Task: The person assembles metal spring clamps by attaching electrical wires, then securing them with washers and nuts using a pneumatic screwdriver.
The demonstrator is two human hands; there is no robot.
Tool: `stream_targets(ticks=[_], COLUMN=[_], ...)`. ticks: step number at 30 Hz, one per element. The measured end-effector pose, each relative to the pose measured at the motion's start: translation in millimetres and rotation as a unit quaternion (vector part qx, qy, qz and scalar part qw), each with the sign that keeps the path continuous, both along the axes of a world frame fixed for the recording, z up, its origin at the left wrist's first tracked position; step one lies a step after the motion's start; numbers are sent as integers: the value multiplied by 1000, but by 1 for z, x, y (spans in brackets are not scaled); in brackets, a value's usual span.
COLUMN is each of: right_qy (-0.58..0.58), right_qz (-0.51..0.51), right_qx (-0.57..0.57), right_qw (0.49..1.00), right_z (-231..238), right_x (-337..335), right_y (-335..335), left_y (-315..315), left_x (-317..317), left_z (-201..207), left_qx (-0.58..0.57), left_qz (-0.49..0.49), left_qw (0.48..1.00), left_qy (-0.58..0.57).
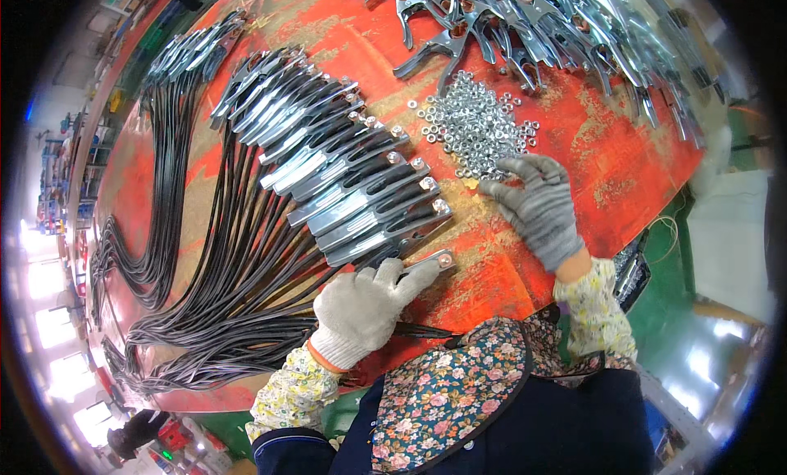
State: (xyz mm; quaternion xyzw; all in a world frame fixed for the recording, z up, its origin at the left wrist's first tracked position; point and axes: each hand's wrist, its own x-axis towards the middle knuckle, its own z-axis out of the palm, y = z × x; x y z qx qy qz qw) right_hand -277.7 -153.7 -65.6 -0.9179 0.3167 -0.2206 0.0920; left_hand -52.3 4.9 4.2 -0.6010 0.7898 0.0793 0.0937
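Note:
My left hand (361, 309), in a white knitted glove, holds the nearest metal spring clamp (443, 260) by its body, at the near end of a row. Its tip with a round copper-coloured piece shows past my fingers; the glove hides the rest. The other silver spring clamps (328, 168) lie side by side beyond it, with black cables (238, 221) running from them. My right hand (537, 204), in a grey glove, is at the near edge of a pile of small hex nuts (475, 118). Its thumb and forefinger are apart, beside the nuts.
A large heap of loose spring clamps (533, 24) covers the far right of the red worn table (607, 159). Another bundle of clamps (193, 53) with cables lies at the far left. A dark object (631, 277) is beyond the table's right edge.

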Motion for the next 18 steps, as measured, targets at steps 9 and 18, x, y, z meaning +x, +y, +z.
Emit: stream_targets(ticks=[9, 18], right_qy=[149, -8], right_qz=[26, 197], right_qx=[-30, 138], right_qw=[988, 971], right_z=[0, 12], right_x=[7, 33], right_y=[-33, 22], left_y=[3, 5], left_x=[3, 4], left_z=[-9, -10], left_qx=[-38, -12], left_qz=[-1, -3], left_qw=[998, 999], left_qy=[44, 44])
